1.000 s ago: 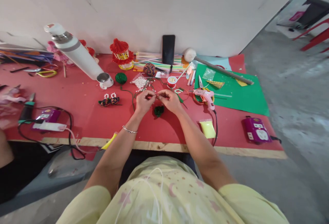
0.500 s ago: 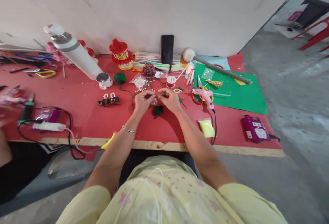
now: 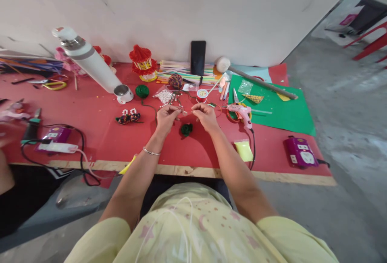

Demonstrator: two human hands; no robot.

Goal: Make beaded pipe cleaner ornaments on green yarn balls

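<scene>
My left hand [image 3: 167, 119] is closed in a pinch, with a small cluster of white beads [image 3: 184, 112] at its fingertips. A little to the right, my right hand [image 3: 206, 117] also pinches, but what lies between its fingers is too small to make out. Just below the gap between the hands rests a dark green yarn bundle [image 3: 186, 129]. A red thread spool [image 3: 202, 95] stands above my right hand. Behind my left hand lies a bag of loose white beads [image 3: 165, 95].
Right of my hands lie a pink glue gun [image 3: 242, 114] and a green sheet [image 3: 281, 114]. To the left are a beaded yarn piece [image 3: 128, 118], a metal cup [image 3: 123, 94] and a leaning white flask [image 3: 90, 61]. A phone [image 3: 198, 57] leans on the wall. Another person's arm [image 3: 4, 172] shows far left.
My hands were nearly touching and have drawn apart, the right one moving rightward. The beads that hung below the fingertips now sit beside my left fingers.
</scene>
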